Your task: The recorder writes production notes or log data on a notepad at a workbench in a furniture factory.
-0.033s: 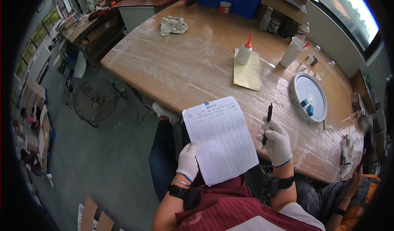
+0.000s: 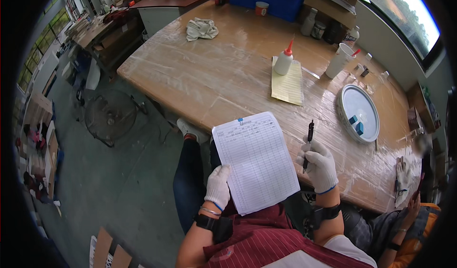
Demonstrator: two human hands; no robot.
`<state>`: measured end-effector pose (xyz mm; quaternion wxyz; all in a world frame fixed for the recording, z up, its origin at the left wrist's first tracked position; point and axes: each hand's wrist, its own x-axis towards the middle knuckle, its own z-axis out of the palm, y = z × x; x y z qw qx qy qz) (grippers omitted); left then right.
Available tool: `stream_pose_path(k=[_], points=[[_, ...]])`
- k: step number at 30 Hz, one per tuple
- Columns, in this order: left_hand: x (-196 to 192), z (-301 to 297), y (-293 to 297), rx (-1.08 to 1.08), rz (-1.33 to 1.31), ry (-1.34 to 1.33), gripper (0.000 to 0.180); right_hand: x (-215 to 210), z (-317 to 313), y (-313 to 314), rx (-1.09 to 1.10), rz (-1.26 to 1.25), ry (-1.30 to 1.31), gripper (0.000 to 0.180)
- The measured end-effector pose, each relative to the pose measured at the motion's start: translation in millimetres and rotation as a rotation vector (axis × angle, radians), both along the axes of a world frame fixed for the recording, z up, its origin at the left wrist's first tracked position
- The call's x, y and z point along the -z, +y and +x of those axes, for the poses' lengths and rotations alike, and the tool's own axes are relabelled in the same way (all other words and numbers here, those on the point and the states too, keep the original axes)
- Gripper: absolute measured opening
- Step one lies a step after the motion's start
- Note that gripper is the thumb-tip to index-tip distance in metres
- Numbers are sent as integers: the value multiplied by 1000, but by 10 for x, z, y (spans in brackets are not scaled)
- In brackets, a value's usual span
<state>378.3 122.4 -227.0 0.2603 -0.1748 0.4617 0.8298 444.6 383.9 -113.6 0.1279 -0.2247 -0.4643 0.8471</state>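
Note:
A stack of white ruled forms [image 2: 259,168], clipped at its top by a small blue binder clip [image 2: 240,121], leans over my lap against the table's near edge. My left hand [image 2: 218,187], in a white knit glove, grips the stack's left side; its thumb shows on top and the other fingers are hidden beneath. To the right of the sheets, my right hand [image 2: 320,165], gloved too, is closed around a black pen [image 2: 310,139]. The pen stands nearly upright, apart from the paper. Handwriting fills only the upper rows of the top sheet.
On the film-covered table [image 2: 190,73] stand a white glue bottle [image 2: 284,62] with red tip on a yellow pad [image 2: 290,89], a white cup [image 2: 339,61], and a round lid [image 2: 343,111] holding blue blocks. A crumpled cloth [image 2: 202,29] lies far left. Another person's arm [image 2: 402,225] is at right.
My right hand and the pen have shifted very slightly to the left. The sheets and my left hand look almost the same.

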Motion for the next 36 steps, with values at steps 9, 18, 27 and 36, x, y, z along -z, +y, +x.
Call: stream_pose_path(k=[9,18,27,36], points=[[-116,-18,47,-10,-88,40,30,-46,-215,-345,-407,235,-269,22],[-106,-23,62,27,-213,124,25,1,-526,-828,-710,1352,59,30],[-257,-10,88,110,-759,333,37,40,-820,-1271,-848,1521,78,30],[-367,30,118,102,-824,462,36,18,-907,-1050,-932,1576,-3,26]])
